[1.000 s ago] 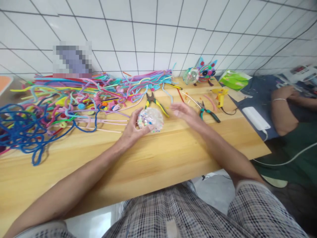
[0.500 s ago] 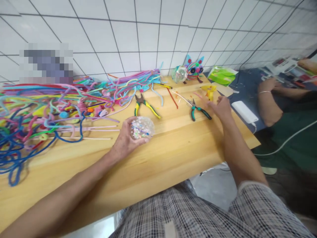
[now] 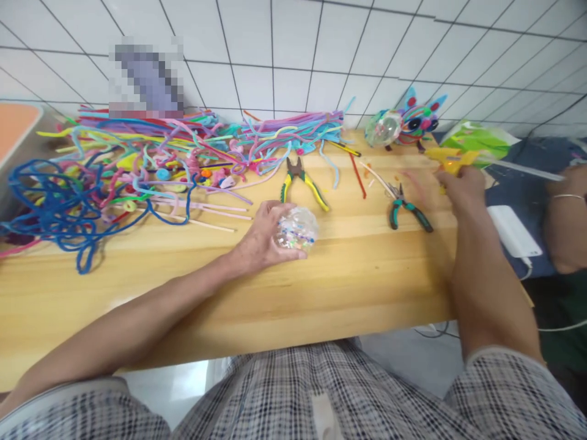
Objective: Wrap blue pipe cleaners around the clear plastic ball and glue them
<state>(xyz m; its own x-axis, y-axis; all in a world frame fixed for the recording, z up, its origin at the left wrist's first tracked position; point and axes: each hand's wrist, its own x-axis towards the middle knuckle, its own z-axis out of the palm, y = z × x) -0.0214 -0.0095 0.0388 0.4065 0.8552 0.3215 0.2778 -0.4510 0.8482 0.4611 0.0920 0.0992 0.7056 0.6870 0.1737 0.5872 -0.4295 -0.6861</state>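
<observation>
My left hand (image 3: 263,241) is wrapped round a clear plastic ball (image 3: 300,227) with small colourful bits inside, just over the wooden table. At the right, my right hand (image 3: 465,183) grips the handle of a yellow glue gun (image 3: 452,160), a translucent glue stick (image 3: 523,167) jutting from its back. Teal-and-black pliers (image 3: 408,211) lie open on the table left of that hand. Yellow-and-green pliers (image 3: 302,183) lie spread beyond the ball.
Heaped pipe cleaners (image 3: 151,159) cover the left back. By the wall stand another clear ball (image 3: 384,128) and a pipe-cleaner animal head (image 3: 419,122). Farther right are a green packet (image 3: 479,140), a white power strip (image 3: 513,232) and a co-worker's arm (image 3: 566,226).
My right hand has closed on the glue gun and lifted it from the table. My left hand still holds the ball. The view has turned left.
</observation>
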